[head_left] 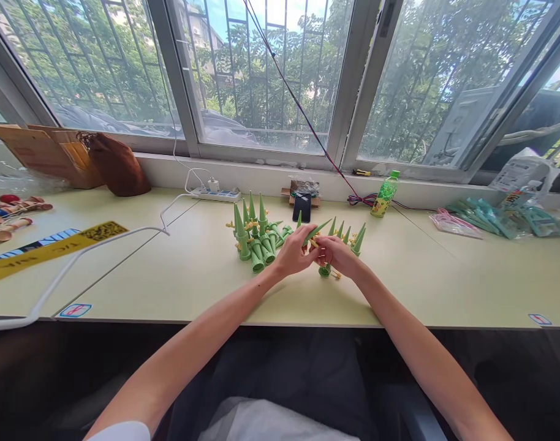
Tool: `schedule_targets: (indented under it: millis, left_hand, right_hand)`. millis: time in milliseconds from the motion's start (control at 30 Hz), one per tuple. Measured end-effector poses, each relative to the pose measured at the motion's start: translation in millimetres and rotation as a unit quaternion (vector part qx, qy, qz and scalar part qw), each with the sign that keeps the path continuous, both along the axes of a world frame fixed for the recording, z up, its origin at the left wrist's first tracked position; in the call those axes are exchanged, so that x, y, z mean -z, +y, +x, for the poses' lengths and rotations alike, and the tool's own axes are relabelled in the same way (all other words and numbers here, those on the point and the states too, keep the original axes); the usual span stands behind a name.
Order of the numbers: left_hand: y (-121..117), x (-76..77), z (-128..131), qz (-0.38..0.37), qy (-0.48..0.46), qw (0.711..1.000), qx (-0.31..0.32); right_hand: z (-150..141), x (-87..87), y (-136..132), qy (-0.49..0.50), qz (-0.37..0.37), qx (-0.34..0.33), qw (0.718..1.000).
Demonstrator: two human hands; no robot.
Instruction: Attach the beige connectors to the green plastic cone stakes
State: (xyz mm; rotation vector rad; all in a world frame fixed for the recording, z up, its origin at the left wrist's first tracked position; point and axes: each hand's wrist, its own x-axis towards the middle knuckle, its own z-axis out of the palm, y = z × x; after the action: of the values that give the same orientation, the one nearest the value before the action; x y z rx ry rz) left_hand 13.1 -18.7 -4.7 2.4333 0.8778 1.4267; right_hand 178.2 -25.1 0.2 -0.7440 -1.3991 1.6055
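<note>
My left hand (293,252) is closed around a green plant watering spike (317,229), whose pointed tip sticks out up and to the right. My right hand (339,255) pinches at the small yellow valve (314,243) on that spike, and the fingertips of both hands meet there. Left of my hands stands a cluster of green spikes (244,236) with yellow valves, some upright and others lying with open ends toward me. Behind and beside my right hand are several more spikes (359,237). A loose yellow valve (336,275) lies just below that hand.
A dark phone (301,208) lies ahead, before a small open carton. A green drink bottle (385,195) stands back right, near plastic packets (486,217). A power strip (218,195), a brown pouch (117,165) and a white cable (100,242) are on the left.
</note>
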Motion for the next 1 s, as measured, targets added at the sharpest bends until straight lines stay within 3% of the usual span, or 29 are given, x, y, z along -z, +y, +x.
schedule_targets:
  millis: [333,533,733,833,900,1000]
  left_hand:
    - [1.6,0.8,0.9,-0.031,-0.003,0.999,-0.009]
    - [2.9,2.1,0.9,-0.058,0.024,0.998,-0.021]
    - [5.4,6.2,-0.6,-0.055,0.047,0.997,-0.029]
    - [6.8,8.5,-1.6,-0.053,0.058,0.997,-0.027]
    - [7.1,8.8,-1.7,-0.053,0.058,0.997,-0.026]
    - [6.5,7.4,-1.0,-0.054,0.051,0.997,-0.024]
  right_hand:
    - [-1.7,-1.0,-2.9,-0.023,0.024,-0.003,0.999]
    - [-0.5,5.7,2.6,-0.077,0.104,0.045,0.991]
    - [-3.2,5.0,-0.4,-0.207,0.258,0.144,0.933]
    - [-4.8,4.4,-2.4,-0.238,0.297,0.172,0.909]
    - [-5.3,4.9,-2.5,-0.239,0.297,0.176,0.908]
    - [-4.6,5.5,-1.6,-0.208,0.268,0.157,0.927]
